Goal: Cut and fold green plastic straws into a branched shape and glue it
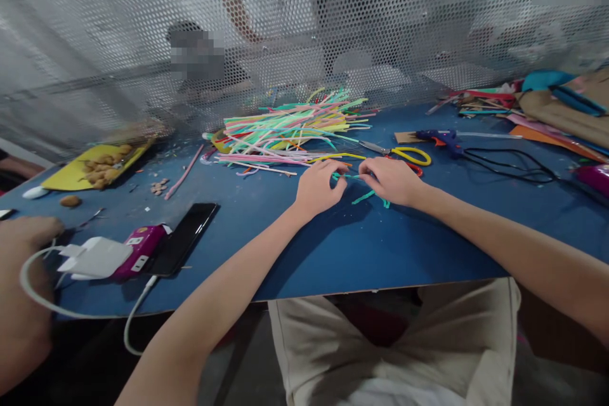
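Note:
A green pipe cleaner [351, 176] stretches between my two hands above the blue table. The fingers of my left hand [320, 189] are curled and pinch its left end. My right hand [392, 181] grips the other end, fingers bent around it. Short green pieces [364, 198] hang or lie just below my right fingers; I cannot tell whether they join the held one. Scissors [412, 155] with yellow and red handles lie just behind my right hand. A big heap of pastel pipe cleaners [295, 127] is spread beyond both hands.
A glue gun [440, 136] with a black cord lies at right, near coloured paper [561, 139]. At left are a phone [188, 238], a white charger on a purple power block [140, 250], a yellow sheet [66, 171] bearing brown lumps, and another person's arm [23, 279]. Perforated metal [285, 25] stands behind.

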The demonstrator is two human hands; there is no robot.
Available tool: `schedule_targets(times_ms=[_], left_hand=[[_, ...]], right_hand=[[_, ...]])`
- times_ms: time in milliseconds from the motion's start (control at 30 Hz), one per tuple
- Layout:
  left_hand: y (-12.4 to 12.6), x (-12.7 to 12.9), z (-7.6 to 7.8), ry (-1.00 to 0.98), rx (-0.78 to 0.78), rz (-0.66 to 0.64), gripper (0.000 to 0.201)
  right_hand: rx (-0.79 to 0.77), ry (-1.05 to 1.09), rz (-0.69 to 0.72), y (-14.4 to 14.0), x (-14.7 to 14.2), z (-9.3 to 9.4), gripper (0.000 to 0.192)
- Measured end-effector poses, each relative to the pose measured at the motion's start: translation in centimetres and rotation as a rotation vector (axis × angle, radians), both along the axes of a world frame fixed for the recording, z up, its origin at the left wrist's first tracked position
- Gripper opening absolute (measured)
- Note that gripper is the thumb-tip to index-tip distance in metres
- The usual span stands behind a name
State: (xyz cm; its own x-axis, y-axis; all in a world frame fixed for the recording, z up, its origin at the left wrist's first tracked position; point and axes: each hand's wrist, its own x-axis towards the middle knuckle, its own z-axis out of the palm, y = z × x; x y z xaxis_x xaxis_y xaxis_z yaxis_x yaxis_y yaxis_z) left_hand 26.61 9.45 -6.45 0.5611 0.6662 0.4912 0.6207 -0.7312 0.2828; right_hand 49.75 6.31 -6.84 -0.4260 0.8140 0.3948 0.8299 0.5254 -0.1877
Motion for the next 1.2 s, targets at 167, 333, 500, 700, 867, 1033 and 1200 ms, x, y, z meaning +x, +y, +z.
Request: schedule_targets(times_ms=[167,333,500,700,867,1033,1200], left_hand=[[-0.2,0.2,0.1,0.121,0.026,-0.077,0.024],[-0.1,0.1,-0.1,0.123,0.027,-0.099,0.028],[-0.8,0.4,0.1,0.168,0.028,0.000,0.029],[-1.1,0.5,0.3,0.183,0.070,0.054,0.025],[-1.1,0.5,0.2,0.171,0.088,0.002,0.026],[-1.0,0.5,0.4,0.138,0.028,0.043,0.025],[-0.9,0.2,0.7,0.049,-0.020,0.095,0.019]], right_hand=[[0.132,0.005,0.080,-0.5,-0.2,0.2,0.024],[0.195,0.011,0.107,-0.7,-0.2,0.4,0.030],[0.204,-0.027,0.105,-0.6,0.0,0.2,0.034],[0.122,0.005,0.159,-0.3,0.4,0.2,0.033],[0.111,-0.066,0.051,-0.7,0.3,0.5,0.036],[0.111,-0.127,-0.011,-0.8,0.3,0.8,0.043],[0.115,-0.063,-0.046,-0.7,0.7,1.1,0.039]])
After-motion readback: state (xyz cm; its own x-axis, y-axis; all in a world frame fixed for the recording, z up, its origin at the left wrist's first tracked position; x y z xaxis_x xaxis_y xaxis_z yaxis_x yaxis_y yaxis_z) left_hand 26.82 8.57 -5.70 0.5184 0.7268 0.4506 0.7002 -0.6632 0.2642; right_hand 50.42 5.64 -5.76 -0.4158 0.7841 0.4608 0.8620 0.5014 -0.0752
